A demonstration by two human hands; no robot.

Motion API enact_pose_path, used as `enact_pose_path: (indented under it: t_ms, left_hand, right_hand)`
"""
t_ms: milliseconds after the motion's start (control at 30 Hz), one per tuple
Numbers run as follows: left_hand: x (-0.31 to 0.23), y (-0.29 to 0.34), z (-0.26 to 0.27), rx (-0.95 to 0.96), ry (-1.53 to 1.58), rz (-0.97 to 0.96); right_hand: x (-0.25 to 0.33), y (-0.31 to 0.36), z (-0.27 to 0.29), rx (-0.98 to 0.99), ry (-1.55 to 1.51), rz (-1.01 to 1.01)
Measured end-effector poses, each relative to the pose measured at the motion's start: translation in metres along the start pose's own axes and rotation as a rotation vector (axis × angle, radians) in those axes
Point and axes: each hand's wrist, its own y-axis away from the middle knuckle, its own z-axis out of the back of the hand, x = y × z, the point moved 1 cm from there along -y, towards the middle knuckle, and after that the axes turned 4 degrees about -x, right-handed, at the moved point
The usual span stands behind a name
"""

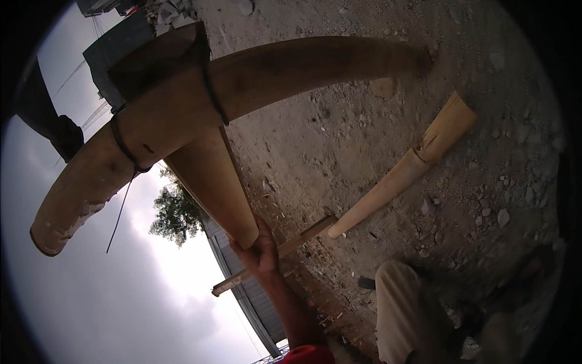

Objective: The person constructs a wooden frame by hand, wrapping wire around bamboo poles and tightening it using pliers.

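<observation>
A long tan wooden beam, bent by the lens, stretches across the upper picture. Two dark bands go round it, and a thin wire end hangs from the left one. Under the beam, a tapering wooden post meets it between the bands; its upper end is hidden. My left hand comes up from below with its fingers wrapped round the post's narrow lower end. My right hand is out of view.
A wooden pole with a split, wider end lies on stony ground. A thin plank meets its narrow end. A dark hand of another person shows at upper left. My trouser leg is lower right; a corrugated grey sheet stands behind my forearm.
</observation>
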Motion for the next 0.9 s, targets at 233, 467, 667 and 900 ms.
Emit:
enact_pose_path:
  t_ms: [233,467,667,900]
  left_hand:
    - [0.008,0.006,0.001,0.009,0.027,0.015]
    - [0.009,0.011,-0.002,0.014,0.019,0.003]
    - [0.018,0.009,-0.001,0.021,0.008,0.035]
    - [0.013,0.01,-0.002,0.052,0.004,0.012]
  right_hand:
    - [0.018,0.015,-0.04,0.027,0.183,0.019]
    - [0.061,0.04,-0.127,0.094,0.632,0.078]
    - [0.106,0.062,-0.213,0.132,1.191,0.214]
    - [0.122,0.077,-0.276,0.177,1.772,0.328]
